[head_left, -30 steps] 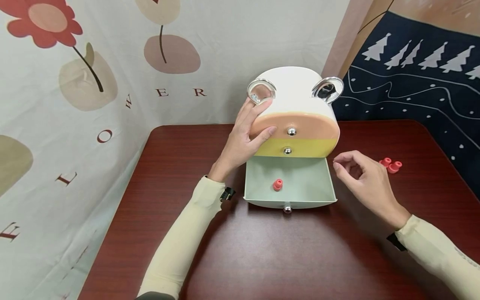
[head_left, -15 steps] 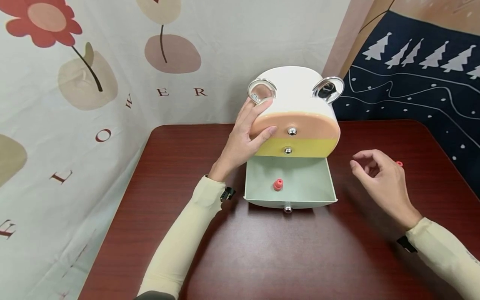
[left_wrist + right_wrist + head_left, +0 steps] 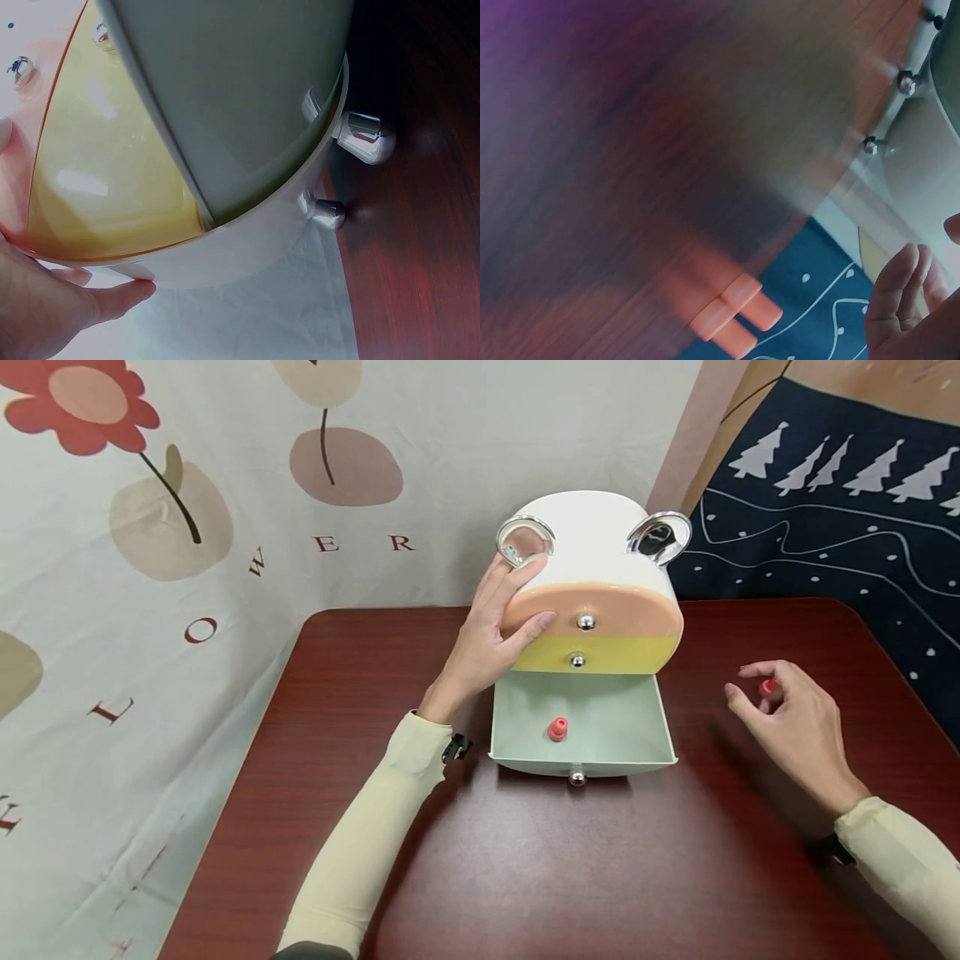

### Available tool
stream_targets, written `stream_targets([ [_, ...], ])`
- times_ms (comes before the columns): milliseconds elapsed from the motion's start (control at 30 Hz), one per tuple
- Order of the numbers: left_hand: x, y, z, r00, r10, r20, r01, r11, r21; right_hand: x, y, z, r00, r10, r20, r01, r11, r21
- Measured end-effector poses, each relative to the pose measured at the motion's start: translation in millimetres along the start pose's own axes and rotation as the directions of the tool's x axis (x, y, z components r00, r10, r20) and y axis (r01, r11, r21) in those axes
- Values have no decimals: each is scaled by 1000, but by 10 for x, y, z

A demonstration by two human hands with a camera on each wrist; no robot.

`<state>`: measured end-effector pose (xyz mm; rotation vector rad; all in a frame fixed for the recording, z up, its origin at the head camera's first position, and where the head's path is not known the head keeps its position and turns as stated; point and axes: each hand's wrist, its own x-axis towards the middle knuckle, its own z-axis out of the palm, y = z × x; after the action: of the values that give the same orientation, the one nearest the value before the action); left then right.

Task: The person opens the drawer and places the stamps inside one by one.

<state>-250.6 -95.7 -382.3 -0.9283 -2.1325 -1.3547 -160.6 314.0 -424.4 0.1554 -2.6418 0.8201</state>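
Note:
A small drawer cabinet with a white top and silver ears stands on the table. My left hand holds its left side, thumb on the orange front and fingers along the side by the ear. The pale green bottom drawer is pulled out, with one small red stepped peg lying in it. To the right of the cabinet, my right hand hovers with loosely bent fingers and nothing between them. A red peg shows behind its finger gap. Two pegs lie side by side in the right wrist view.
The yellow middle drawer and the orange top one are closed, each with a silver knob. Knob-like feet stick out from the cabinet in the left wrist view. Printed cloths hang behind the dark red table.
My right hand has moved right, away from the open drawer and toward the red pegs, and its thumb and fingers have spread apart. The left hand has stayed on the cabinet.

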Motion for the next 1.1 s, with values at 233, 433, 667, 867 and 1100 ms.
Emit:
stream_targets([
  [233,-16,20,6,999,-43,11,43,999,-12,1,129,-139,987,144,73,-138,987,-83],
  [433,-9,20,-3,999,-43,16,44,999,-9,19,218,-188,978,188,86,-177,976,-126],
  [667,-20,37,-11,996,-84,22,84,996,-14,38,361,-226,979,183,93,-168,975,-146],
  [867,-26,26,-11,996,-83,16,84,996,-13,93,418,-259,976,203,80,-189,970,-153],
  [1100,-26,30,-11,996,-86,20,86,996,-8,132,483,-265,976,189,107,-172,973,-151],
])
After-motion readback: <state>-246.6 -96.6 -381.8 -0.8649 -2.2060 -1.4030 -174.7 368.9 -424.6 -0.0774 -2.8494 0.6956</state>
